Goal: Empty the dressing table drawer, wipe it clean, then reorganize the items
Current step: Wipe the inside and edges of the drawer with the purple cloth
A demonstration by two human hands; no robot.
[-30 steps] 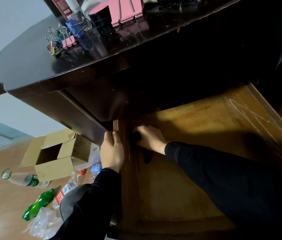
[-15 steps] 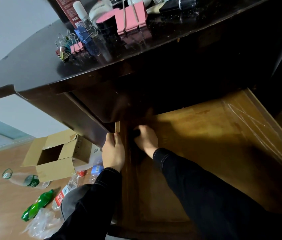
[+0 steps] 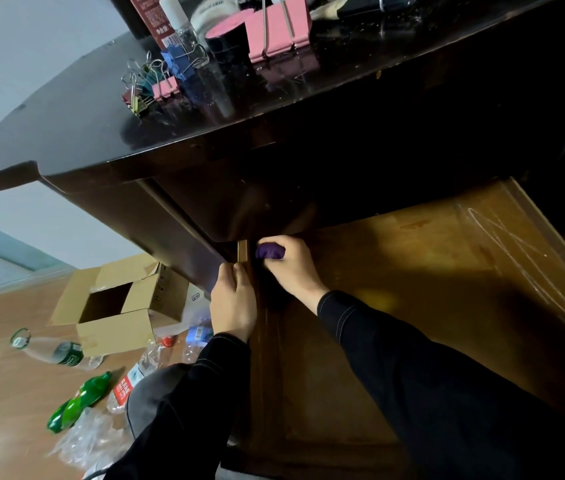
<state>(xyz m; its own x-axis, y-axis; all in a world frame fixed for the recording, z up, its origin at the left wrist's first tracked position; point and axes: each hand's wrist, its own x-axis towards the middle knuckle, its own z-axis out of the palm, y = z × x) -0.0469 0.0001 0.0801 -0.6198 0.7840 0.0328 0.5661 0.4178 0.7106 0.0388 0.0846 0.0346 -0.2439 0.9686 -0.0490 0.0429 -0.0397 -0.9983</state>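
The left hand (image 3: 234, 303) curls its fingers over the left wall of the pulled-out brown wooden drawer (image 3: 430, 289). At its 3 o'clock, the right hand (image 3: 291, 268) has its fingers gripping a bunched purple cloth (image 3: 270, 251) in the drawer's far-left corner. At 12 o'clock the dark glossy surface (image 3: 83, 133) overhangs, carrying small coloured binder clips (image 3: 156, 84) and a large pink binder clip (image 3: 277, 29). At 8 o'clock, an open cardboard box (image 3: 118, 306) and plastic bottles (image 3: 76, 403) lie on the floor. Shadow hides the drawer's back.
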